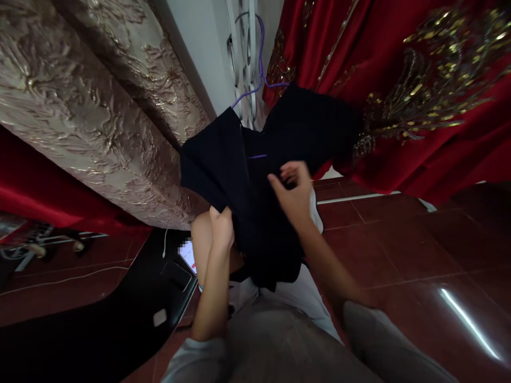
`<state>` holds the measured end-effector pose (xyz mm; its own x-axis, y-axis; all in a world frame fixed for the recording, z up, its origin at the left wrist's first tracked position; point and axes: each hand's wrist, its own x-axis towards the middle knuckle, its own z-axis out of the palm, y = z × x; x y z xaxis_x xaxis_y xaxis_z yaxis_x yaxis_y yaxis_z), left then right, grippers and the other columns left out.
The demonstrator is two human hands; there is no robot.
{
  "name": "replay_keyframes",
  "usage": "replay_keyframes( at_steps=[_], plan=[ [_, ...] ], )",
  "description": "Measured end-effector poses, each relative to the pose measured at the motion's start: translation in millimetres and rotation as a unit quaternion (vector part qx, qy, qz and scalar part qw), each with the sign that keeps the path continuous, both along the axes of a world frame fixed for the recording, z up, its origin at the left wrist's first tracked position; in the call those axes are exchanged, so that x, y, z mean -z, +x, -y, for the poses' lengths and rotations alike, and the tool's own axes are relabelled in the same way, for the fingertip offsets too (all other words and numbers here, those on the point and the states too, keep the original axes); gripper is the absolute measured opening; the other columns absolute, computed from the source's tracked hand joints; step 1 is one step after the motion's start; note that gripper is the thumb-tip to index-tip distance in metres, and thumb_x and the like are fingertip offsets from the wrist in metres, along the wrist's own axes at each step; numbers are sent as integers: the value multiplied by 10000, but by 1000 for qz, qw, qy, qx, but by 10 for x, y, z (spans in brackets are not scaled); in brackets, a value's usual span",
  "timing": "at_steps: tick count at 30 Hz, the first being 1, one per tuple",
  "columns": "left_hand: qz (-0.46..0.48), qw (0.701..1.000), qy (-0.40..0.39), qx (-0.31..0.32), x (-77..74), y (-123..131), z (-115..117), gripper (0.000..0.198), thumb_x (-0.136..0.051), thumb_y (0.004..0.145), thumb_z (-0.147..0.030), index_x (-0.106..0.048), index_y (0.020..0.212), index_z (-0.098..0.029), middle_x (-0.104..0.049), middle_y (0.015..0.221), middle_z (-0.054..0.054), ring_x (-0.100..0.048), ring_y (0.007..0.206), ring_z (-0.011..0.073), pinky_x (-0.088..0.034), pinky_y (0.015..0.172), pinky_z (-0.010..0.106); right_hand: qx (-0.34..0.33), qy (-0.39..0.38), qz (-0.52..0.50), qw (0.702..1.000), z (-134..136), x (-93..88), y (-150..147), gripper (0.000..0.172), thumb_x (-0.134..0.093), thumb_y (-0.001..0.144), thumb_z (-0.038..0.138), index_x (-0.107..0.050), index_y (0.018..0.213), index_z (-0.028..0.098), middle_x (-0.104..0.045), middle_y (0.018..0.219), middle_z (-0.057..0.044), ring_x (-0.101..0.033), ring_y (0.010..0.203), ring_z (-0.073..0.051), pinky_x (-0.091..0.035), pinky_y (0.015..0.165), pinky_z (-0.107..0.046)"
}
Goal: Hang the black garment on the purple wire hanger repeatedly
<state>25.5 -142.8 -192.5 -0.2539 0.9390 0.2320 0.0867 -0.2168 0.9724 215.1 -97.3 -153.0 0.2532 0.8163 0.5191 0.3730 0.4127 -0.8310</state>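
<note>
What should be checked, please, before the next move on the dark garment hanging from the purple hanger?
1. Left hand has a firm hold on the dark garment: ok, closed on its lower edge.
2. Right hand grips the cloth: cannot tell, fingers curled at the front, blurred.
3. Garment sits on the purple hanger: ok.
4. Hanger hook is secure: cannot tell, top hidden.
5. Red embroidered fabric is apart from the garment: not ok, they touch on the right.
</note>
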Motion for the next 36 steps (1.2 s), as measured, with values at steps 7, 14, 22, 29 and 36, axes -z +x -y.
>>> replay_keyframes(
  at_steps=[7,14,22,29,36],
  plan=[
    [21,980,40,-195,167,227,198,431,-565,840,-169,-523,1260,-255,-608,1348,86,-617,1261,260,-516,1087,424,-110,-267,-199,936,429,805,-378,311,-625,835,467,-505,713,207,-512,644,18,-477,605,-132,-378,568,-265],
    [-30,995,73,-56,269,418,270,157,-604,897,-194,-597,1050,-228,-647,1064,64,-649,1080,222,-529,1038,398,-167,-272,-227,920,583,628,-312,447,-763,769,511,-550,555,180,-554,550,-1,-448,513,-100,-321,509,-241],
    [-1,997,20,78,446,519,271,130,-615,951,-259,-694,1053,-246,-687,934,49,-677,893,227,-595,823,399,-196,-246,-228,921,654,556,-239,461,-742,817,545,-516,620,195,-461,531,44,-364,500,-90,-294,506,-252],
    [-41,998,47,-17,461,550,243,138,-598,989,-341,-661,899,-257,-635,811,34,-644,776,214,-569,729,401,-318,-280,-223,878,471,249,-78,305,-778,798,487,-683,701,213,-541,568,19,-420,476,-99,-279,460,-251],
    [-81,995,64,-4,695,652,-98,170,-549,999,-328,-648,963,-194,-648,884,65,-669,870,197,-532,796,408,-266,-132,-250,922,-294,-825,-42,360,-747,849,510,-664,764,170,-436,556,61,-335,440,-28,-148,427,-197]
  ],
)
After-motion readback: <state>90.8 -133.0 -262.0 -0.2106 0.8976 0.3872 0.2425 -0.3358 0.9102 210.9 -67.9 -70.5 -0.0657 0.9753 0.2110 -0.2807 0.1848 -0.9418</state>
